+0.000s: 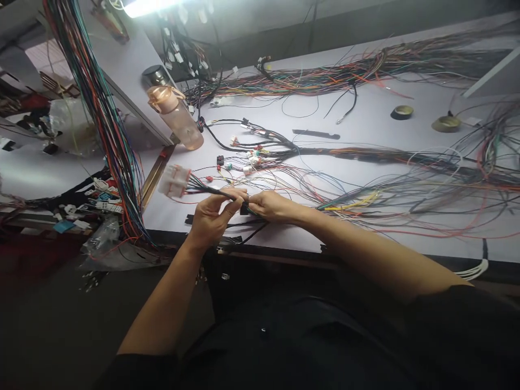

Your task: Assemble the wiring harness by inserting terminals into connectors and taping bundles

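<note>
My left hand (211, 219) is closed around a bundle of dark wires (203, 187), thumb and fingertips pinched together. A large white connector (175, 181) with orange-red parts ends this bundle, to the left of the hand. Close beside, my right hand (270, 206) has its fingers closed on the same wire bundle. A small black piece (245, 208) shows between the two hands; its kind is unclear. Behind the hands lie loose thin wires and small connectors, among them a black connector (220, 160) and a white connector (254, 161).
A taped harness trunk (345, 154) runs rightward across the white table (260, 116). Two tape rolls, one a yellowish roll (446, 124), lie at right, and a dark flat strip (316, 134) nearer the middle. A bottle (179, 119) stands left, near hanging wires (106, 122).
</note>
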Demonstrator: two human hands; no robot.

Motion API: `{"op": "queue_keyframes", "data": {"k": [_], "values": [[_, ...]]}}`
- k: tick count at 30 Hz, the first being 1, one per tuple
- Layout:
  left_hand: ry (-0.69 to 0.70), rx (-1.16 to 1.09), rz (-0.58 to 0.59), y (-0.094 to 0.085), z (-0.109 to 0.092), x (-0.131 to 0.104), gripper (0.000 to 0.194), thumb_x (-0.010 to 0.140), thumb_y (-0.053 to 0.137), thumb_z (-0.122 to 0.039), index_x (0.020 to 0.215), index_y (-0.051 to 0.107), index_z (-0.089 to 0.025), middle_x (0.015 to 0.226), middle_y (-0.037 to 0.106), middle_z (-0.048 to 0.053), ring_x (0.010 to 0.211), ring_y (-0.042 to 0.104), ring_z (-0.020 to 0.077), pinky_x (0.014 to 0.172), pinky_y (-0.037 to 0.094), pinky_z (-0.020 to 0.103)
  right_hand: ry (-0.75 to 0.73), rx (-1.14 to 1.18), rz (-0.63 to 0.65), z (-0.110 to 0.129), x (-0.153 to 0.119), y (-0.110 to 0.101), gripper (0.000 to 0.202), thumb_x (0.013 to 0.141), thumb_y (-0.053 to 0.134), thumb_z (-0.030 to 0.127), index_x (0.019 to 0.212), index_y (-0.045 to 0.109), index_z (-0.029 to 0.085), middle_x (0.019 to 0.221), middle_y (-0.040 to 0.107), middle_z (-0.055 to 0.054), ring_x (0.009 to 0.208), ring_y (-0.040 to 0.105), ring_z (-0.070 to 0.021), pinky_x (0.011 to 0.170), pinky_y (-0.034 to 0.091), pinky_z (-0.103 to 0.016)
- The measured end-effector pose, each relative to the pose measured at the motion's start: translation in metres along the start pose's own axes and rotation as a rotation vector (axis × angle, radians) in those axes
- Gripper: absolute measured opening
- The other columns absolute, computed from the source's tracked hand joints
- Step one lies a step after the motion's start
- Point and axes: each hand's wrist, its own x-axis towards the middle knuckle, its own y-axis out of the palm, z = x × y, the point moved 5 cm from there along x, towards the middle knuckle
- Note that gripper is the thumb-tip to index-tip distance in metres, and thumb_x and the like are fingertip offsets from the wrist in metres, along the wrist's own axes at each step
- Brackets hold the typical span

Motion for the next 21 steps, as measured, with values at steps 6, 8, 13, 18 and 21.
{"op": "queue_keyframes", "data": {"k": [6,8,13,18,21], "values": [[-0.066,0.055,-0.078,-0.005,0.003,0.007,0.013,0.084,0.067,-0.033,0.088,0.071,-0.021,0.087,0.071,0.005,0.087,0.066,0.0194,0.092,0.05,0.038,-0.291,-0.133,-0.448,0.013,-0.034,-0.033,0.022,0.09,0.05,0.027,0.102,0.066,0.019,0.093,0.068,-0.005,0.078,0.06,-0.0149,0.074,0.044,-0.028],[-0.091,0.021,-0.101,-0.004,0.005,0.008,0.014,0.084,0.067,-0.033,0.087,0.071,-0.021,0.083,0.071,0.004,0.08,0.066,0.0173,0.086,0.051,0.035,-0.438,-0.252,-0.53,0.024,-0.045,-0.031,0.025,0.087,0.054,0.024,0.11,0.063,0.022,0.107,0.066,-0.006,0.092,0.059,-0.0176,0.081,0.044,-0.031],[-0.164,-0.114,-0.19,-0.001,0.008,0.012,0.015,0.079,0.072,-0.033,0.086,0.072,-0.02,0.077,0.069,0.002,0.069,0.064,0.0133,0.071,0.052,0.027,-0.525,-0.57,-0.68,0.044,-0.04,-0.009,0.025,0.087,0.053,0.018,0.109,0.064,0.025,0.107,0.066,-0.004,0.094,0.057,-0.0184,0.082,0.038,-0.033],[-0.176,-0.221,-0.278,0.001,0.013,0.01,0.016,0.075,0.076,-0.033,0.081,0.071,-0.019,0.073,0.068,0.0,0.067,0.063,0.0121,0.069,0.052,0.026,-0.482,-0.463,-0.848,0.049,-0.038,-0.005,0.015,0.093,0.052,0.022,0.091,0.066,0.025,0.094,0.067,-0.002,0.088,0.059,-0.0155,0.083,0.036,-0.033],[-0.148,-0.3,-0.38,0.0,0.017,0.004,0.013,0.076,0.076,-0.03,0.081,0.069,-0.019,0.074,0.07,0.0,0.069,0.065,0.0115,0.075,0.052,0.026,-0.476,-0.228,-0.954,0.047,-0.05,-0.011,0.007,0.09,0.061,0.024,0.092,0.066,0.027,0.094,0.068,-0.002,0.086,0.062,-0.0151,0.086,0.039,-0.034]]}}
